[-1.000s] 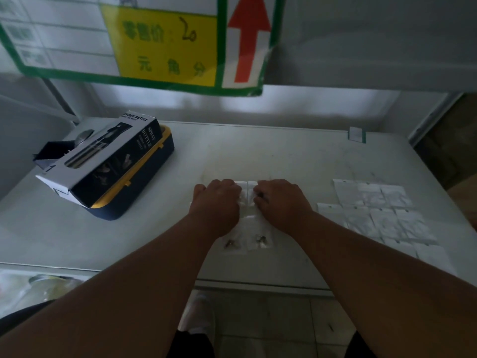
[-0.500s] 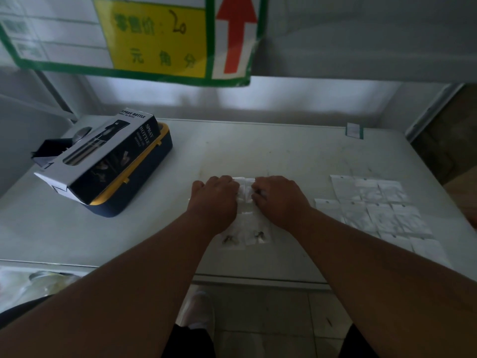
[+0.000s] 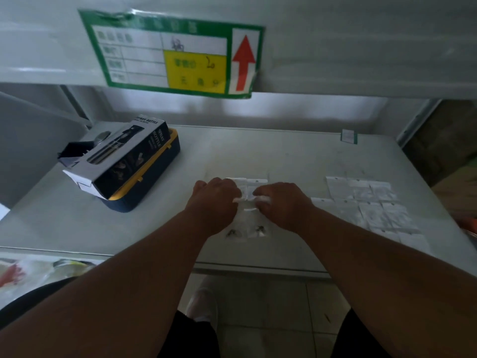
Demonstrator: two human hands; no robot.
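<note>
**Item 1.** Joined sheet of small clear plastic packets [image 3: 247, 222], two columns wide. It lies flat at the front middle of the pale grey shelf top [image 3: 258, 156], directly under and between my hands. The two nearest packets show small dark contents, too small to identify.

**Item 2.** My left hand [image 3: 214, 202]. The knuckles are up and the fingers curled, pinching the left column at the seam. I judge it is there to anchor that side.

**Item 3.** My right hand [image 3: 284, 205]. The fingers are likewise curled, pinching the right column just across the seam, with a lifted white edge of plastic showing at the fingertips. The hands sit close together, nearly touching, so that the pull falls on the seam itself and not on the packets. I take the step in hand to be parting the columns.

**Item 4.** Loose flat clear packets [image 3: 369, 205], laid edge to edge in rows to my right, well apart from the sheet. They are probably spread out for counting and to keep finished ones away from the work.

**Item 5.** Black-and-white cardboard spray bottle box [image 3: 124, 158]. It rests tilted on a navy case with a yellow rim [image 3: 154, 174], parked at the back left, out of reach of the work.

**Item 6.** Green-bordered price card with a yellow panel and red arrow [image 3: 175, 55], fixed to the shelf edge above.

**Item 7.** Small green-edged tag [image 3: 349, 136], upright at the back right corner.
</note>
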